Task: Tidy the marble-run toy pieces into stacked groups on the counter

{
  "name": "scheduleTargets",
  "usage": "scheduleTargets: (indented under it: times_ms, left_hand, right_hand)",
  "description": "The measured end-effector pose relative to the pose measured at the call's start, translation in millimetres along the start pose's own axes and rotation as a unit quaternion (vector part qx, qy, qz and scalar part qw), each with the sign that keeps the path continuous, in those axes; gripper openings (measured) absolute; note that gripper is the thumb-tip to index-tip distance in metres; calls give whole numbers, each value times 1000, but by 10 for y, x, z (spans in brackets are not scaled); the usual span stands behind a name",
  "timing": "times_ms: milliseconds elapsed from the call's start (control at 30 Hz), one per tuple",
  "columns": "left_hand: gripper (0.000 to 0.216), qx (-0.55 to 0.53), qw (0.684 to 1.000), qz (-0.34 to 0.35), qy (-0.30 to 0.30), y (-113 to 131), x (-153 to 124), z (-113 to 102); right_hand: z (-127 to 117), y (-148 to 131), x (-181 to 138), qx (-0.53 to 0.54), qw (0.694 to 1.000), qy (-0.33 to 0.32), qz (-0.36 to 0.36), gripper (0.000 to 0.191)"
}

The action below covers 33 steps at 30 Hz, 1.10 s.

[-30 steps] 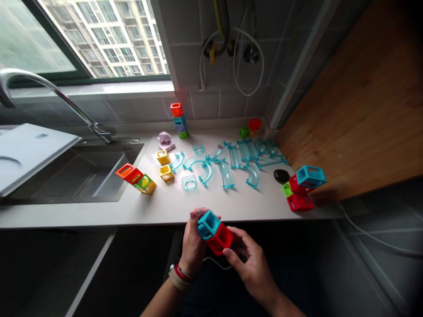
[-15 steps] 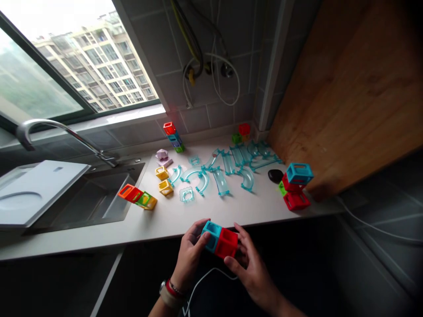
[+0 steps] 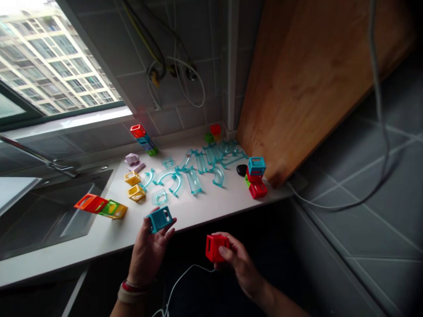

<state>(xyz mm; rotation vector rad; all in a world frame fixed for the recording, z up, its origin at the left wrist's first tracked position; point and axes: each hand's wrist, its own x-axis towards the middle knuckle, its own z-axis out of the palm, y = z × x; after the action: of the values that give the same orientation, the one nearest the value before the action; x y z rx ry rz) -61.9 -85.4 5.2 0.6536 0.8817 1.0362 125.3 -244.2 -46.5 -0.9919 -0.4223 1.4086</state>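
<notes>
My left hand [image 3: 150, 246] holds a blue cube block [image 3: 161, 219] with open sides, thumb on its left and fingers under it, just over the counter's front edge. In my right hand [image 3: 238, 259] is a red cube block [image 3: 216, 248], pinched between thumb and fingers in front of the counter. The two cubes are apart. Nearest my left hand on the counter lies a clear square frame piece [image 3: 160, 197]. Two yellow cube blocks [image 3: 136, 192] sit behind it. Several translucent teal track pieces [image 3: 194, 180] spread across the middle.
A row of orange, green and yellow blocks [image 3: 101, 206] juts over the sink [image 3: 66, 224]. Stacked blocks [image 3: 257, 176] stand at the counter's right, beside a black oval object [image 3: 242, 170]. Another block tower [image 3: 144, 140] rises near the wall. A wooden board [image 3: 297, 88] leans at right.
The blue and red cubes, joined before, are now separated, one in each hand. My left hand has moved left and up with the blue one. The view has turned right.
</notes>
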Motion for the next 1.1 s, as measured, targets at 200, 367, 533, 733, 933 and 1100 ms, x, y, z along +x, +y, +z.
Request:
scheduleTargets:
  times_ms: [200, 367, 533, 733, 933, 1100]
  left_hand:
    - [47, 57, 997, -33, -41, -54, -146, 153]
    - [47, 69, 993, -33, -94, -163, -265, 238]
    - [55, 48, 988, -32, -143, -113, -384, 313]
    - [50, 61, 990, -3, -126, 47, -480, 321]
    - [42, 214, 963, 120, -114, 357, -190, 284]
    - [52, 303, 911, 275, -57, 1000, 502, 345]
  right_hand:
    - [-98, -151, -127, -11, 1000, -26, 2, 46]
    - [-184, -330, -207, -16, 999, -21, -24, 46]
    - [-216, -269, -371, 20, 999, 9, -23, 45]
    - [-205, -144, -591, 25, 999, 34, -25, 45]
    - [-204, -295, -498, -45, 996, 38, -65, 48]
    - [-226, -468, 18, -149, 973, 45, -169, 51]
